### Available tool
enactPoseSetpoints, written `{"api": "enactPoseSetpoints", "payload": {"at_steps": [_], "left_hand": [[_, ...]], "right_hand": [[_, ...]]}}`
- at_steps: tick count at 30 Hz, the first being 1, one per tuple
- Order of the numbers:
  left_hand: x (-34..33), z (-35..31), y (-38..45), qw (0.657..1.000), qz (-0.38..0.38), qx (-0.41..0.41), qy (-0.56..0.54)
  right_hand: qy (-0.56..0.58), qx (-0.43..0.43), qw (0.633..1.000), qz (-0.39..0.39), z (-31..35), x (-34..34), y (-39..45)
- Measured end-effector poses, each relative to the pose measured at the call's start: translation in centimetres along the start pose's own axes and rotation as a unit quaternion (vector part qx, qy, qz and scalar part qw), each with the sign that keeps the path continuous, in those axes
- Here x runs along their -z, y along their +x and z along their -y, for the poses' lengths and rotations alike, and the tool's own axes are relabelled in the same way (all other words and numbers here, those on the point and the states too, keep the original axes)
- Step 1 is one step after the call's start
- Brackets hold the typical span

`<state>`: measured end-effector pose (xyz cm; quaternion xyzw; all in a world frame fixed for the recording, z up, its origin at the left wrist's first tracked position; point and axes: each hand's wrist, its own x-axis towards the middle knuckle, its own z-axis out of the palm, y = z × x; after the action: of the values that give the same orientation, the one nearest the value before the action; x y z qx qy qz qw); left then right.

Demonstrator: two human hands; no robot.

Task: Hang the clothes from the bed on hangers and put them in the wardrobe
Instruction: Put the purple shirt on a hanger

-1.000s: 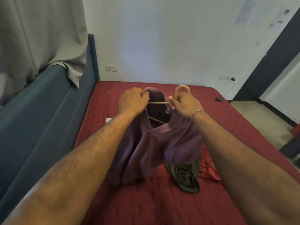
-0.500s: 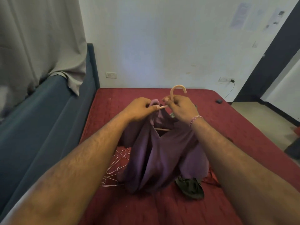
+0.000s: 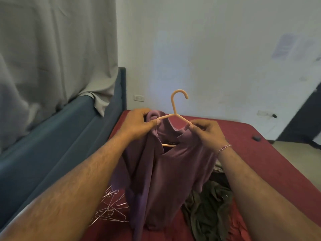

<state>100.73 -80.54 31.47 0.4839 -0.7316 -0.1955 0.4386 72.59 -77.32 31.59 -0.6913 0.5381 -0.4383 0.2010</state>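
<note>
Shirt (image 3: pixel 166 173) hung over the bed (image 3: pixel 271 153), draped on my hanger (image 3: pixel 175 108). My left hand (image 3: pixel 139 124) pinched collar and hanger arm; my right hand (image 3: pixel 206 133) gripped the other shoulder. Since a second earlier I had raised the hook upright, uncovering wire hangers (image 3: pixel 111 211).

The purple fabric shirt (image 3: pixel 166 171) is hiding most of the peach plastic hanger (image 3: pixel 175 108) w/ its folds. Pale paper sheets (image 3: pixel 284 46) on the wall are blurring, text unreadable; the small dark object (image 3: pixel 256 137) is staying too tiny to ID.
</note>
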Motion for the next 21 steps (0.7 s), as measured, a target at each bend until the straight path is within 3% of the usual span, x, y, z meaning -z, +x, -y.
{"api": "enactPoseSetpoints", "payload": {"at_steps": [3,9,11,15,18,21], "left_hand": [[2.1,-1.1,-0.3,0.998,-0.066,0.004,0.021],[10.0,-6.7,-4.5,0.974,-0.213,0.025,0.067],[14.0,-9.4,-6.0,0.958,-0.266,0.024,0.101],[23.5,-18.2,-11.0,0.905,-0.373,0.003,0.207],[29.7,-25.4,-16.0,0.856,-0.415,0.001,0.309],[35.4,-32.0,-21.9,0.771,-0.466,0.003,0.434]], "right_hand": [[0.199,0.032,0.974,-0.099,0.9,-0.4,1.7],[0.280,0.129,0.951,0.031,7.7,1.1,6.2],[0.256,0.177,0.947,0.077,10.8,1.2,8.0],[0.108,0.337,0.922,0.158,20.0,-0.2,10.5],[0.185,0.404,0.878,0.177,28.4,-1.4,9.4],[0.266,0.451,0.829,0.195,36.9,-3.2,6.9]]}}
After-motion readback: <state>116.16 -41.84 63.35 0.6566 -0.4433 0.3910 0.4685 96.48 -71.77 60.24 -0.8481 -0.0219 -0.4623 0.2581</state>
